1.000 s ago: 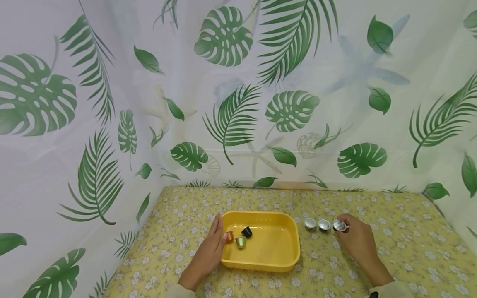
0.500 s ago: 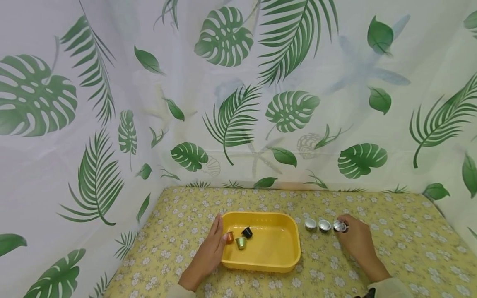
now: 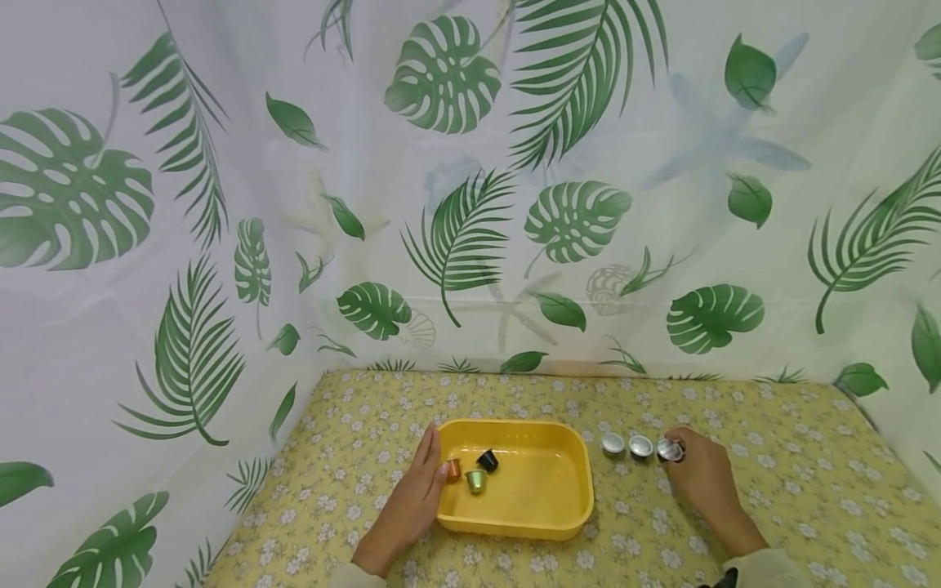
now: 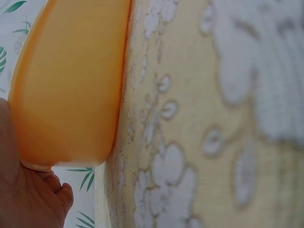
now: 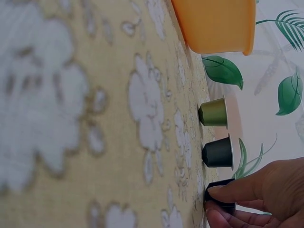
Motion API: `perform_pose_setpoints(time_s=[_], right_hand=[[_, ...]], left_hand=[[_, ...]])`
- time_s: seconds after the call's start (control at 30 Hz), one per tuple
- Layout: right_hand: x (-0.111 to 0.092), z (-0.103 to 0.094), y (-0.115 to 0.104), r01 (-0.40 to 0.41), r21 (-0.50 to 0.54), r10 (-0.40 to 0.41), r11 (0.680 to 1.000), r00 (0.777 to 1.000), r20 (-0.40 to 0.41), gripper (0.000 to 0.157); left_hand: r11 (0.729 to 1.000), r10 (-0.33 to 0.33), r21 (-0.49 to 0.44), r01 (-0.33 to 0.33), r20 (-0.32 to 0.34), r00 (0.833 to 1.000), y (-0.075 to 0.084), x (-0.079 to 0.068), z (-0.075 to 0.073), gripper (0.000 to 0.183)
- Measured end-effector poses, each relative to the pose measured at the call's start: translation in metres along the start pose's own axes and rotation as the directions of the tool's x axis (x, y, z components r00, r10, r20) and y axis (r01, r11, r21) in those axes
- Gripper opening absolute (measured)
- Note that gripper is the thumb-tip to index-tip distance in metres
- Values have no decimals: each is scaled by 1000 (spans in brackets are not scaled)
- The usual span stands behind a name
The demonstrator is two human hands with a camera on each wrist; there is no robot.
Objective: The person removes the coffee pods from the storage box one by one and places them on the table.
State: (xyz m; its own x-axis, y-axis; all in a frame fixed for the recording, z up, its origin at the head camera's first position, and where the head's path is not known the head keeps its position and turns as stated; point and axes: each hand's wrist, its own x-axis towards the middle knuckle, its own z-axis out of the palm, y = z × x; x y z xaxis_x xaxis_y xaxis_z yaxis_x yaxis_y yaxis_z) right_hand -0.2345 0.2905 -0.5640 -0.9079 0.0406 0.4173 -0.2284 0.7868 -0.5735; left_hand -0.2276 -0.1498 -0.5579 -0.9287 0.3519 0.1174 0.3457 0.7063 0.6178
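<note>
My left hand [image 3: 408, 502] grips the left end of a yellow plastic tray [image 3: 540, 494], thumb over the rim, other fingers outside the wall. Near that thumb, an orange coffee capsule [image 3: 453, 470], a light green capsule [image 3: 476, 482] and a black capsule [image 3: 488, 461] lie in the tray. To the tray's right, a row of capsules shows silver lids upward. An olive green capsule [image 5: 213, 113] comes first, then a black one [image 5: 218, 153]. At the row's right end, my right hand [image 3: 706, 474] pinches a dark capsule [image 5: 222, 190] between thumb and fingers; it stands upright at table level.
A yellow flowered cloth [image 3: 353, 425] covers the table. White sheets with green leaf prints [image 3: 470, 229] hang behind the table and along its sides. The tray's right wall [image 3: 589, 478] stands just left of the capsule row.
The right hand's fingers have shifted slightly around the capsule at the row's end. The left hand, the tray and the other capsules stay put.
</note>
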Motion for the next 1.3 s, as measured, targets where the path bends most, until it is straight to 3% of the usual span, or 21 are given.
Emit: perform_pose_setpoints(time_s=[0.43, 1.0, 1.3], right_hand=[[2, 1, 3, -17, -17, 17, 1000, 999, 28, 33], [3, -6, 1, -132, -21, 134, 991, 986, 103, 38], [0, -15, -2, -174, -14, 174, 985, 981, 85, 39]], left_hand=[[1000, 14, 13, -14, -8, 1000, -1, 1, 1, 61], [1000, 3, 15, -3, -9, 1000, 2, 1, 1, 61], [1000, -2, 17, 2, -7, 1000, 1, 1, 0, 61]])
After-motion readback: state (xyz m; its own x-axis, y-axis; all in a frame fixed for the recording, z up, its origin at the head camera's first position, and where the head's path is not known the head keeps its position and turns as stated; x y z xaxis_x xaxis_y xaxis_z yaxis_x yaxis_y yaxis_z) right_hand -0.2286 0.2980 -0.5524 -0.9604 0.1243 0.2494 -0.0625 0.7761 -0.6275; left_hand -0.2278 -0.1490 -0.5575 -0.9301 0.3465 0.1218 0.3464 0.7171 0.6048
